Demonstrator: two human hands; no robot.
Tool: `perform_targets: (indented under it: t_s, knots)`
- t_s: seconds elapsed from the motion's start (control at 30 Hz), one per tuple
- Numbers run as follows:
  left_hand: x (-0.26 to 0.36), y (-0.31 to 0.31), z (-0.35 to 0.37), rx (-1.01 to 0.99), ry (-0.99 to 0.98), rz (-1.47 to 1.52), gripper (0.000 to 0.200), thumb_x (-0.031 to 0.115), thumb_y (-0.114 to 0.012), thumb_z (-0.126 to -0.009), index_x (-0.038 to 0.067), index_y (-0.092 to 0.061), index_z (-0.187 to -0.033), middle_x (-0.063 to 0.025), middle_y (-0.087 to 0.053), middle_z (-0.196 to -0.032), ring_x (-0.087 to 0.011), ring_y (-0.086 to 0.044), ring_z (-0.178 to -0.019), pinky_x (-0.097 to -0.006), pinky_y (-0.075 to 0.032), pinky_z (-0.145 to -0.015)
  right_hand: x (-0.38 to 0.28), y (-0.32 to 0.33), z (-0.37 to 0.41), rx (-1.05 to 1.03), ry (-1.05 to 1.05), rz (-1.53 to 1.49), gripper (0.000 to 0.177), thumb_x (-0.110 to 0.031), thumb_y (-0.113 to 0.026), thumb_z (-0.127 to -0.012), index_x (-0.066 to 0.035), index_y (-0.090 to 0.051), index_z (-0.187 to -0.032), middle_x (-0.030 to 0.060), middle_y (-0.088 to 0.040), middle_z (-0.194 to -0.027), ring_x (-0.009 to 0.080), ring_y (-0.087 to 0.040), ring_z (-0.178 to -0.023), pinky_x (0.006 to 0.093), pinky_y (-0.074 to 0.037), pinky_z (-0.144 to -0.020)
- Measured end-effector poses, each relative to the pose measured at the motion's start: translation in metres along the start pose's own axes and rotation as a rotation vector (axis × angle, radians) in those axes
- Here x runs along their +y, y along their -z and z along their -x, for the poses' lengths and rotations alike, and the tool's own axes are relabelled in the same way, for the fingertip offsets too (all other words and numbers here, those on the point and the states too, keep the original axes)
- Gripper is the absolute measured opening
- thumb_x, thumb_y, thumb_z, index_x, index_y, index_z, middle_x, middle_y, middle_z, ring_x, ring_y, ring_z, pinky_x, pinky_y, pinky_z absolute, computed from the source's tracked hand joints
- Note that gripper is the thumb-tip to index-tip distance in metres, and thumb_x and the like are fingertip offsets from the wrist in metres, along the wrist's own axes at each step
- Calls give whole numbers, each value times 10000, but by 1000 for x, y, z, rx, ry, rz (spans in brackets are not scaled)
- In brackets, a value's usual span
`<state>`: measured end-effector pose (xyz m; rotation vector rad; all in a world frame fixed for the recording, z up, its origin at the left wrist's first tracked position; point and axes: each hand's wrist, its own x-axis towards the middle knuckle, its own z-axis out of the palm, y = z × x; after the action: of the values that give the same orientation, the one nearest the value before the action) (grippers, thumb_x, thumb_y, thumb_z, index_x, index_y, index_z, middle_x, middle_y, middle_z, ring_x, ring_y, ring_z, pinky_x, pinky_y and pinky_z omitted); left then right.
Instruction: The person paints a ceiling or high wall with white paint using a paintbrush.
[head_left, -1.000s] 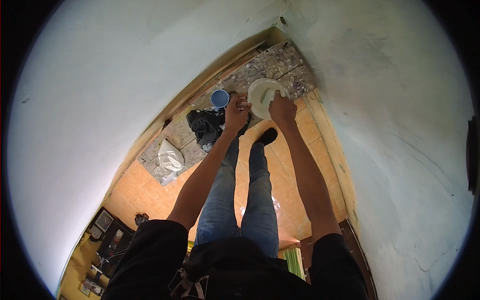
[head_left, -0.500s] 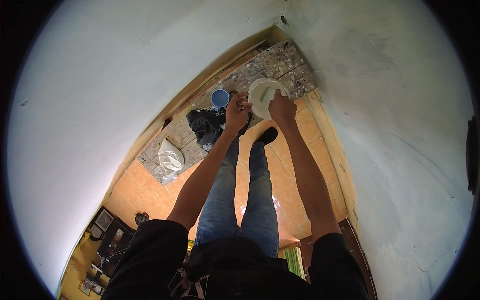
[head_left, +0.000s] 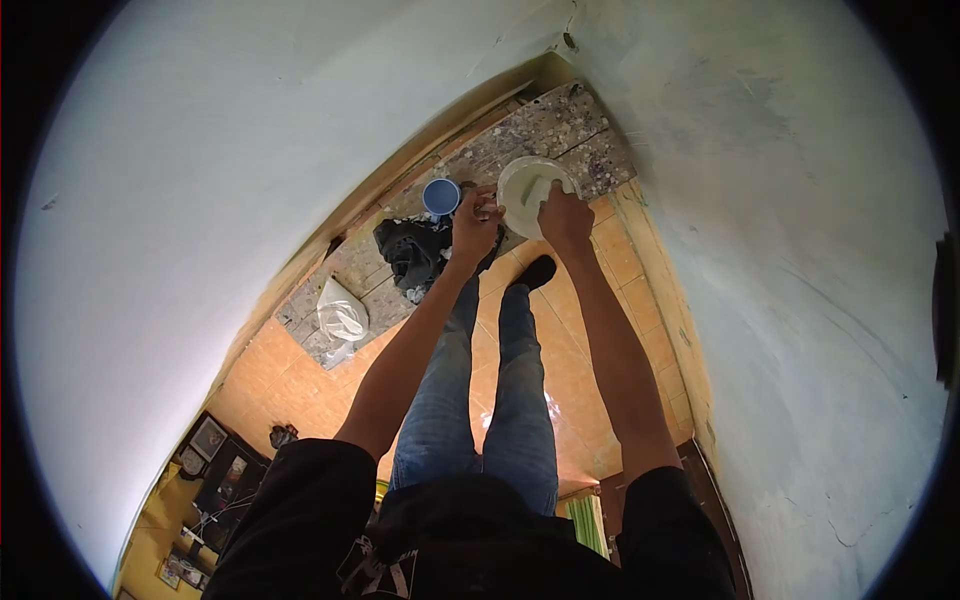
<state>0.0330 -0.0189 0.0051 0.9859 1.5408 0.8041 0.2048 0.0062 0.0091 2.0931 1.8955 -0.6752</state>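
Change: hands, bucket and cup lie almost exactly where they were half a second ago.
Left hand [head_left: 474, 228]: fingers bent, slightly apart, beside the bucket's rim; gripping or merely touching, cannot tell.
Right hand [head_left: 567, 216]: fingers closed around a pale flat tool [head_left: 539, 190].
Round whitish bucket [head_left: 514, 173]: over the paint-spattered wooden bench [head_left: 591, 150], tool inside.
Round blue cup [head_left: 441, 197]: left of the bucket.

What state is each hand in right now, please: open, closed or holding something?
Left hand: partly curled beside the white tub; whether it grips anything cannot be told.
Right hand: closed, holding a pale flat tool in the tub.
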Motion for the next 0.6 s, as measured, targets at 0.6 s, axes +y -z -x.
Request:
perform_targets:
  t_s: [0.6]
  knots:
    - [6,1,3,3,12,-10,337,37,-660,-844,34,-582,-1172,-77,-627,-890,-143,-637,-821,-284,-517,-722,0,-6,-1,50,1,-17,438,-259,-556,-873,-50,-504,-1254,124,-677,-854,299,-683,-765,420,-537,-637]
